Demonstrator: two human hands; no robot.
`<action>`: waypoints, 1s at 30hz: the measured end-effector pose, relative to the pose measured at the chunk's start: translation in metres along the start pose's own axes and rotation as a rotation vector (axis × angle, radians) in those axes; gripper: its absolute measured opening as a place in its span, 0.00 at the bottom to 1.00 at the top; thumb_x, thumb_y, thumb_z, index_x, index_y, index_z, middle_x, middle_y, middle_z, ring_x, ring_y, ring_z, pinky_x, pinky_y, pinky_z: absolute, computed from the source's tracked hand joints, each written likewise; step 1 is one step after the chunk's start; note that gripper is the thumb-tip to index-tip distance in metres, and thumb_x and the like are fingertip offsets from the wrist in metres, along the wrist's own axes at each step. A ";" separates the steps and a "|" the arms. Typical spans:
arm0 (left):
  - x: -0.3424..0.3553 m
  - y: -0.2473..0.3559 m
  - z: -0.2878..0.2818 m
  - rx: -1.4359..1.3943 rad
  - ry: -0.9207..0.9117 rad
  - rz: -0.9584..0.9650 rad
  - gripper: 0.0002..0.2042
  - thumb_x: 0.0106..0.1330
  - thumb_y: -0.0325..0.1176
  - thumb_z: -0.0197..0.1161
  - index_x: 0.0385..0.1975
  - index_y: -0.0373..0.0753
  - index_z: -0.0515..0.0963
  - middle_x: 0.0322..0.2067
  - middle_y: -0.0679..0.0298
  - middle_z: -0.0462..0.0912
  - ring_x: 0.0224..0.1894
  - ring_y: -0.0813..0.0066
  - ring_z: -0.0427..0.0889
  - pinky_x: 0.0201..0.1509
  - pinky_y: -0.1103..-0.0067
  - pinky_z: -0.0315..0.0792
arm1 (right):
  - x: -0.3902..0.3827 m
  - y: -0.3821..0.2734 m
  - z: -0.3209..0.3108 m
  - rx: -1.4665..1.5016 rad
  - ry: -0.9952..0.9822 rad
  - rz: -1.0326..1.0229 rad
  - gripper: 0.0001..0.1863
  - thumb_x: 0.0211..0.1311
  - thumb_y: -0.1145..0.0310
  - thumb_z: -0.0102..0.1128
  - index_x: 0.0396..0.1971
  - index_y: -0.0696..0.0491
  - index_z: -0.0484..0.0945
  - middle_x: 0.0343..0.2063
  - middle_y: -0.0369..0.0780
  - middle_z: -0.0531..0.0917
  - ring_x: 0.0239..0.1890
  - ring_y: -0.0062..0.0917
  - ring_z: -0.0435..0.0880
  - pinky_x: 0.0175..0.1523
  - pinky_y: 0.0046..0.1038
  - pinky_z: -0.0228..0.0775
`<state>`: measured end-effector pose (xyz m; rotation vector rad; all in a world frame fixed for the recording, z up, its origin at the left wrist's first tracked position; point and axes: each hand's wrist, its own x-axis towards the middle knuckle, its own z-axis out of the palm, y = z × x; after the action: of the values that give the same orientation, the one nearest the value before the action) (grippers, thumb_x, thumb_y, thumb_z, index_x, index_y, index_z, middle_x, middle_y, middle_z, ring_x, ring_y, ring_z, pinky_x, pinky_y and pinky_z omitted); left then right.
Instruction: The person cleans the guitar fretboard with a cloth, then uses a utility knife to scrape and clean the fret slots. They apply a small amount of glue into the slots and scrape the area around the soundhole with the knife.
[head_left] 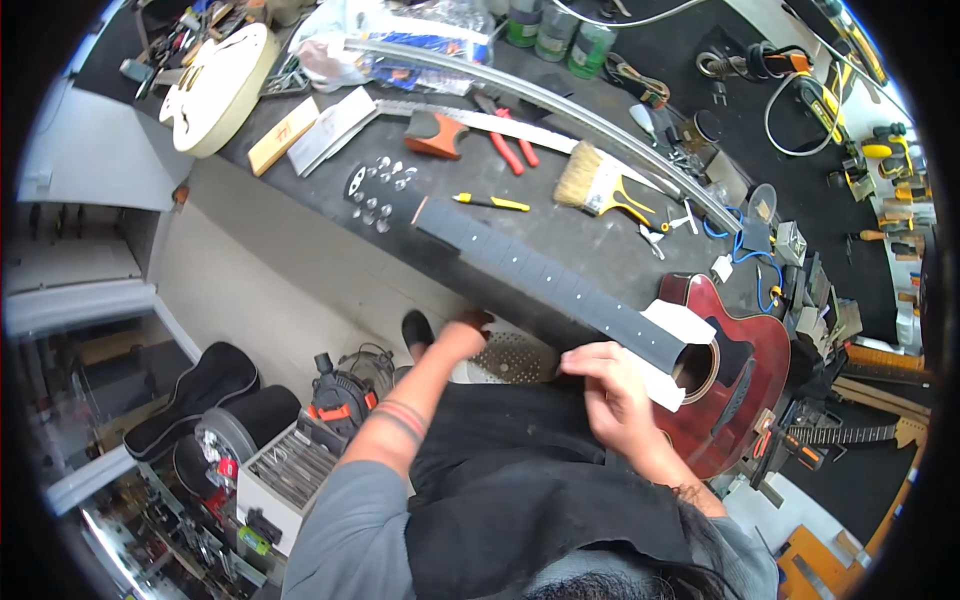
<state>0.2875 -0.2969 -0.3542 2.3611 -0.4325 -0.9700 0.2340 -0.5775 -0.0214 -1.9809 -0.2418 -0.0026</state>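
A dark red acoustic guitar (752,350) lies on the bench at the right, its neck running up and left. White paper sheets (680,322) sit on both sides of the dark fretboard (550,273), by the soundhole. My right hand (618,400) is beside the lower sheet at the bench's near edge, fingers loosely bent, thumb apart, nothing visible in it. My left hand (466,338) reaches beneath the neck near the bench edge; its fingers are in shadow and partly hidden. Silver tuners (383,212) show on the black headstock (405,208).
Behind the neck lie a yellow utility knife (490,202), red-handled pliers (508,150), a wide brush (590,182) and an orange-and-black block (435,135). A cream guitar body (222,92) rests at far left. On the floor stand a vacuum (342,388) and a white drawer unit (285,480).
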 end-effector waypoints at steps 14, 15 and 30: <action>0.099 -0.042 0.125 0.350 0.026 0.431 0.23 0.77 0.40 0.59 0.69 0.41 0.80 0.66 0.50 0.83 0.67 0.43 0.83 0.71 0.52 0.76 | 0.220 0.113 0.039 -0.898 -0.396 -0.191 0.18 0.68 0.66 0.72 0.52 0.55 0.79 0.48 0.44 0.83 0.55 0.41 0.85 0.57 0.43 0.81; 0.097 -0.046 0.123 0.347 0.005 0.431 0.23 0.77 0.40 0.59 0.68 0.41 0.80 0.66 0.50 0.83 0.67 0.43 0.83 0.71 0.52 0.76 | 0.232 0.121 0.048 -0.941 -0.456 -0.180 0.19 0.68 0.64 0.73 0.52 0.55 0.78 0.49 0.44 0.83 0.55 0.41 0.85 0.57 0.43 0.82; 0.154 -0.107 0.080 0.300 0.395 0.754 0.21 0.76 0.40 0.63 0.64 0.39 0.82 0.57 0.50 0.89 0.62 0.42 0.86 0.67 0.52 0.78 | 0.204 0.051 0.017 -0.935 -0.118 -0.084 0.10 0.67 0.66 0.64 0.41 0.57 0.83 0.38 0.49 0.88 0.45 0.47 0.88 0.52 0.46 0.80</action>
<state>0.3454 -0.3144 -0.5488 2.2499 -1.2458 -0.0920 0.4411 -0.5474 -0.0519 -2.9028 -0.4569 -0.0633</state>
